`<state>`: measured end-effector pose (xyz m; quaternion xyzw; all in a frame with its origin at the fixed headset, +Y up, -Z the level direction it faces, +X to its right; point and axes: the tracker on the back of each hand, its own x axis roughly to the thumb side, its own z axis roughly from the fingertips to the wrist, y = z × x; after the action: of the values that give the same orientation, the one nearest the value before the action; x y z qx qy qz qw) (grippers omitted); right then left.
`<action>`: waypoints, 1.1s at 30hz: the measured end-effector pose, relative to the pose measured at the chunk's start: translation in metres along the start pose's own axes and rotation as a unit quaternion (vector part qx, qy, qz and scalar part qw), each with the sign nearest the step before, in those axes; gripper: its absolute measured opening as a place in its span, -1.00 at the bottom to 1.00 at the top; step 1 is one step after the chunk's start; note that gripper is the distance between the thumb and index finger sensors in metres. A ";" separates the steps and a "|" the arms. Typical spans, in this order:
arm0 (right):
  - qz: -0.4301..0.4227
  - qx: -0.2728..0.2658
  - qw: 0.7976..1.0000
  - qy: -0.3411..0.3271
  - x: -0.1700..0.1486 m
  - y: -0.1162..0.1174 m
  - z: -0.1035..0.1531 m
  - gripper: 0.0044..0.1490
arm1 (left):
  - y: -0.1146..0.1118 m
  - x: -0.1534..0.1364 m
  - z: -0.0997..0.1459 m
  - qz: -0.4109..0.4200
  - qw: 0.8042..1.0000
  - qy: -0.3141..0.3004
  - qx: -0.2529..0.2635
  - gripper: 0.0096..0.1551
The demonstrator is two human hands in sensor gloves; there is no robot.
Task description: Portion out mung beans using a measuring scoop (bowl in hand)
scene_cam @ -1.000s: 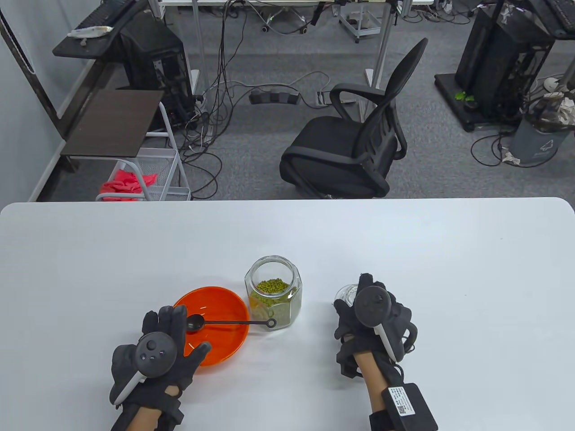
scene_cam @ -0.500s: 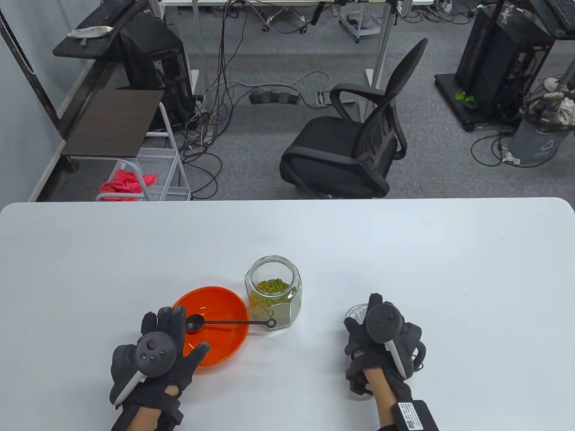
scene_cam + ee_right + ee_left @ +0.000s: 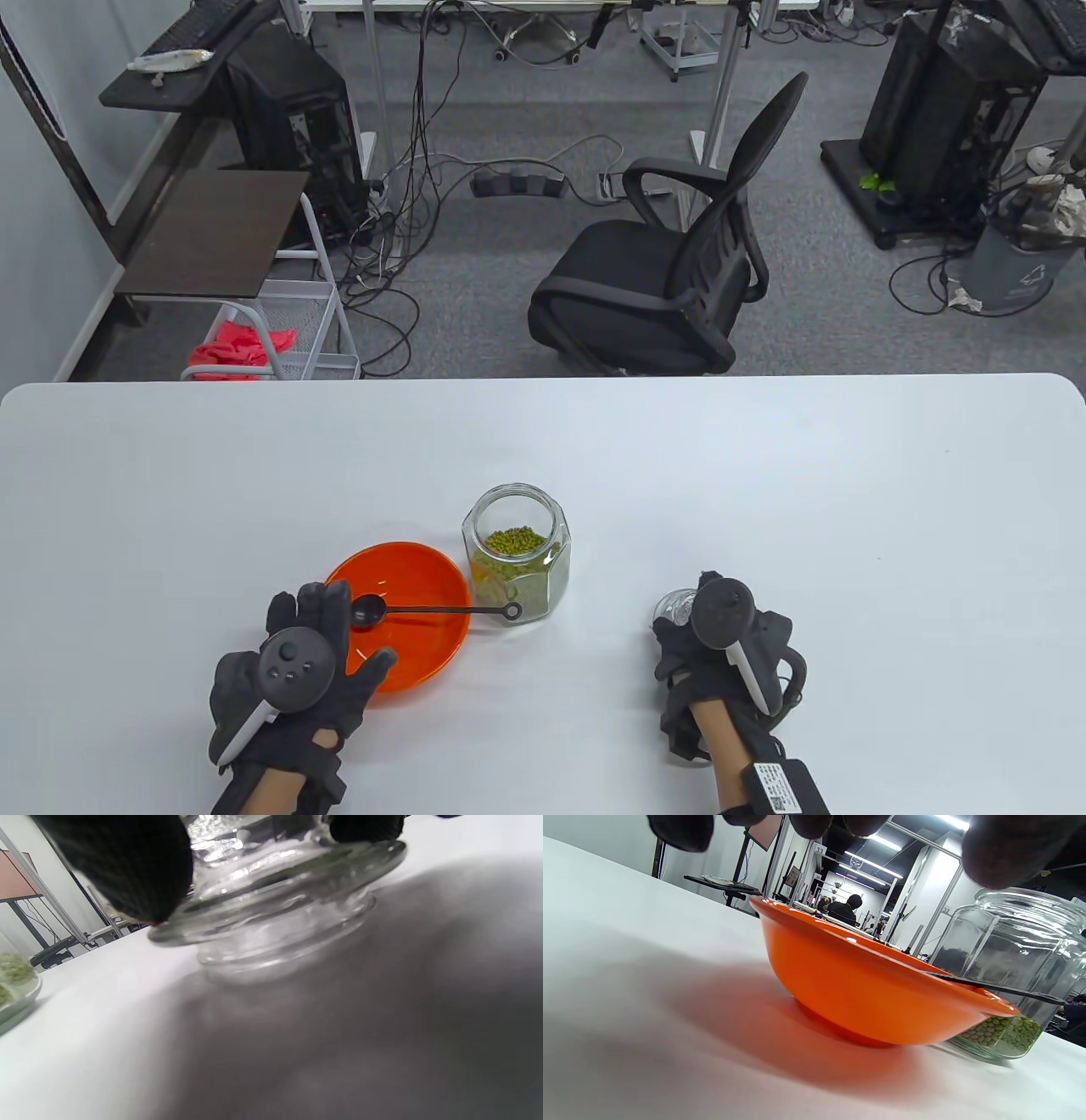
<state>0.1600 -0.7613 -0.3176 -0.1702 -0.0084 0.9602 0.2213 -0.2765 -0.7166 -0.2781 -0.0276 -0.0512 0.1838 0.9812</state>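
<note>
An orange bowl (image 3: 424, 624) sits on the white table (image 3: 764, 475). A black measuring scoop (image 3: 441, 609) lies across it, head inside and handle over the right rim. An open glass jar (image 3: 516, 564) of mung beans stands just right of the bowl. My left hand (image 3: 348, 628) is spread open over the bowl's near-left rim; in the left wrist view its fingertips (image 3: 683, 830) hang above the bowl (image 3: 874, 993) without touching. My right hand (image 3: 691, 624) grips the glass jar lid (image 3: 670, 604), which sits low on the table in the right wrist view (image 3: 275, 899).
The table's far edge runs behind the jar, with an office chair (image 3: 670, 280) and cabling on the floor beyond it. The jar's base shows at the left edge of the right wrist view (image 3: 15, 984).
My right hand has carried the glass lid toward me and a little right, away from the jar, and lowered it to the table. My left hand, the bowl and the scoop have not moved.
</note>
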 end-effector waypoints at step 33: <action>-0.055 -0.046 0.992 -0.108 0.031 -0.030 0.036 0.00 | 0.000 -0.036 -0.033 0.042 0.981 0.186 -0.029 0.13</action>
<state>0.1344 -0.7187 -0.2915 -0.0750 -0.0855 0.9580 0.2634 -0.3065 -0.7307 -0.3137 -0.0922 0.1279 0.2147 0.9639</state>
